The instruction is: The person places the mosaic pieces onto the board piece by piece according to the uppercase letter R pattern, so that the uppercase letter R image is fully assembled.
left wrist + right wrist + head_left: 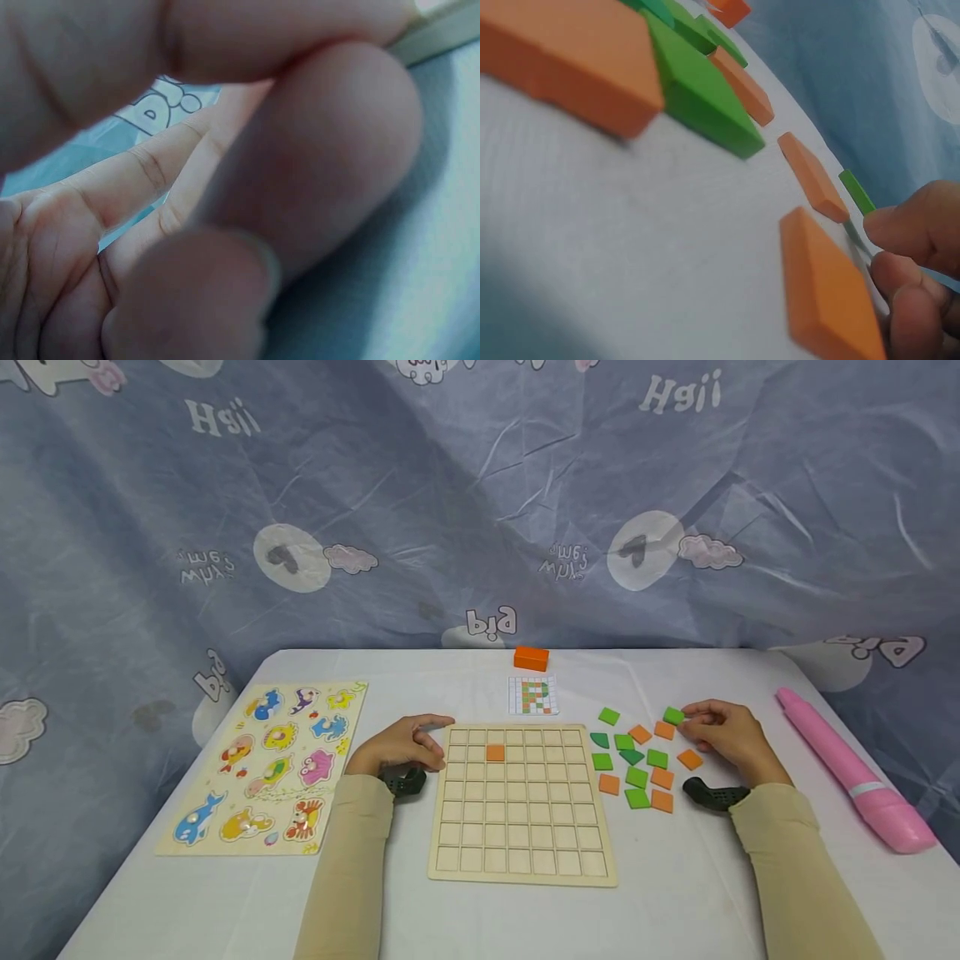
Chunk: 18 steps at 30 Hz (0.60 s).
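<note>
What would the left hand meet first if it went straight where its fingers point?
Probably the wooden grid board: the left hand points at its left edge, perhaps already touching it.

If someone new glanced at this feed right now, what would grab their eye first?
Probably the wooden grid mid-table, bare but for one orange tile near its far edge. To its right lie scattered green and orange tiles, where the right hand pinches a green tile. The long pink object at far right also stands out.

Left hand (255,195) at board edge (442,34)
</note>
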Each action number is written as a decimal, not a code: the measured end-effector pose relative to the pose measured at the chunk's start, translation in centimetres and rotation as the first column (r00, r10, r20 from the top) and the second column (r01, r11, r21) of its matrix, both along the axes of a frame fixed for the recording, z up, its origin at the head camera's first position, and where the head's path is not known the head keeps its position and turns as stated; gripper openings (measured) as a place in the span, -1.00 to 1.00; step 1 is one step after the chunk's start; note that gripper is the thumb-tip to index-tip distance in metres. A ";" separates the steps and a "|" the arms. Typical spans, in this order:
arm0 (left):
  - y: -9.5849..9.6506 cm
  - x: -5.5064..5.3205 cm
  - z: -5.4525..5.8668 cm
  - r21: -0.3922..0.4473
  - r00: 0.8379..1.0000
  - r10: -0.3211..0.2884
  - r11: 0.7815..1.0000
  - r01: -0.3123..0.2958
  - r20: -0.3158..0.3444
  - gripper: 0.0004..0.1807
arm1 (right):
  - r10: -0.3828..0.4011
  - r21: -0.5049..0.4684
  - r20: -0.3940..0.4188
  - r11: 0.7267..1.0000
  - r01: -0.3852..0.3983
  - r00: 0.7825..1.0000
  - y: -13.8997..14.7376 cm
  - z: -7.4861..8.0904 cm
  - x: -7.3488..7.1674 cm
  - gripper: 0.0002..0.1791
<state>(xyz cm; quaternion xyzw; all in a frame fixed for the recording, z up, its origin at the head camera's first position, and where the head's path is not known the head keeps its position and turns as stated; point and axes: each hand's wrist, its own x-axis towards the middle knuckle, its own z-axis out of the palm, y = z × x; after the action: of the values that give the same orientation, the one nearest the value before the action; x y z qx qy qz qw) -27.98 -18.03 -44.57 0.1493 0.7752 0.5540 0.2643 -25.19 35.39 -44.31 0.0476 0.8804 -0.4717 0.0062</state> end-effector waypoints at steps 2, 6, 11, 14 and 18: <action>-0.1 0.0 0.0 0.001 1.000 0.001 1.000 -0.001 -0.002 -0.05 | 0.006 -0.008 -0.014 1.000 -0.007 1.000 -0.1 0.1 0.0 -0.48; -0.2 -0.1 0.0 0.004 1.000 -0.002 1.000 0.002 -0.002 -0.05 | 0.016 -0.019 -0.027 1.000 -0.017 1.000 -0.1 0.3 0.0 -0.49; 0.0 0.0 0.0 -0.001 1.000 -0.003 1.000 0.003 -0.001 -0.05 | 0.014 -0.022 -0.019 1.000 -0.015 1.000 -0.3 0.7 0.1 -0.47; 0.0 0.0 0.0 -0.004 1.000 -0.001 1.000 0.001 -0.003 -0.05 | 0.013 -0.012 -0.014 1.000 -0.013 1.000 -0.7 1.1 0.1 -0.47; 0.1 0.1 0.0 -0.005 1.000 0.004 1.000 -0.004 -0.001 -0.05 | 0.026 0.003 -0.020 1.000 -0.026 0.999 -1.3 1.8 0.1 -0.46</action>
<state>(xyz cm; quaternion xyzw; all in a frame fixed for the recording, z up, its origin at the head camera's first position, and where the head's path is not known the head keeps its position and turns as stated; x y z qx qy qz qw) -27.90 -17.97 -44.53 0.1474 0.7769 0.5527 0.2630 -25.11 34.06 -42.48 0.0316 0.8817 -0.4707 0.0034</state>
